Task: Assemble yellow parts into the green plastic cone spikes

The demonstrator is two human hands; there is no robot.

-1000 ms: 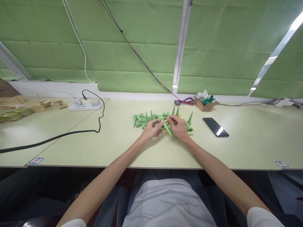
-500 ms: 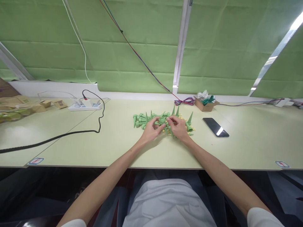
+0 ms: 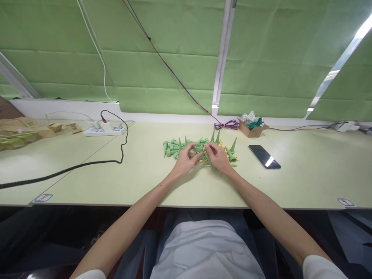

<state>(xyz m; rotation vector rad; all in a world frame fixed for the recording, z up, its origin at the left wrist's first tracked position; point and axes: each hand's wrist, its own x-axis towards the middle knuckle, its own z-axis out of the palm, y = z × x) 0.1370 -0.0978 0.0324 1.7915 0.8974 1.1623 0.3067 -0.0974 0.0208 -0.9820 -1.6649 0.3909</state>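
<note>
My left hand point(image 3: 185, 159) is closed around a green plastic spike with a round, hollow cup top point(image 3: 198, 147). Close against it, my right hand point(image 3: 217, 155) has thumb and forefinger pinched at the cup's right side; whatever small thing is between those fingertips is hidden. Behind and left of the hands lie several more green spikes point(image 3: 172, 147), many on their sides. A few green cones point(image 3: 234, 145) stand point up to the right. Small yellow pieces point(image 3: 223, 145) are scattered among them, partly covered by my right hand.
A black phone point(image 3: 264, 156) lies to the right. Behind it are a small cardboard box point(image 3: 250, 131) with plastic and green material, and a coiled cable point(image 3: 226, 124). A power strip point(image 3: 104, 130) with a black cord point(image 3: 87, 164) and packages point(image 3: 26, 131) are on the left.
The cup top in my left hand has tilted slightly, showing more of its opening. Both hands stay in nearly the same place.
</note>
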